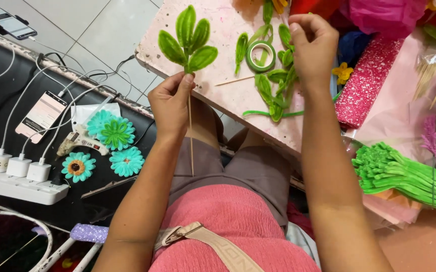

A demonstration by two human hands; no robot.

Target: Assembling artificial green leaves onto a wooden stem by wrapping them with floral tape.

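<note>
The left hand (170,103) had its fingers (187,80) closed around a thin wooden skewer stick (191,141), pinched just below a cluster of four green fuzzy pipe-cleaner leaves (190,40) fixed at the stick's top. The stick hung almost upright, its lower end reaching down in front of the person's lap, while the leaf cluster stood over the near-left corner of the pale pink, speckled desk (218,65).

The right hand (312,45) was held over the desk farther right, its fingers curled shut on the upper end of a chain of green pipe-cleaner leaf loops (273,88), whose lower loops lay on the desk surface with a straight green tail running off to the right. Just left of that chain sat a roll of green floral tape (261,55), lying flat, with a second bare wooden stick (233,80) resting just below it.

At the right, beyond the desk edge, a bundle of bright green pipe cleaners (404,174) lay beside a pink glittery roll (366,83). On the dark bench to the left lay three teal pipe-cleaner flowers (115,133), a hot glue gun (82,143) and a white power strip (16,186) with chargers plugged in.
</note>
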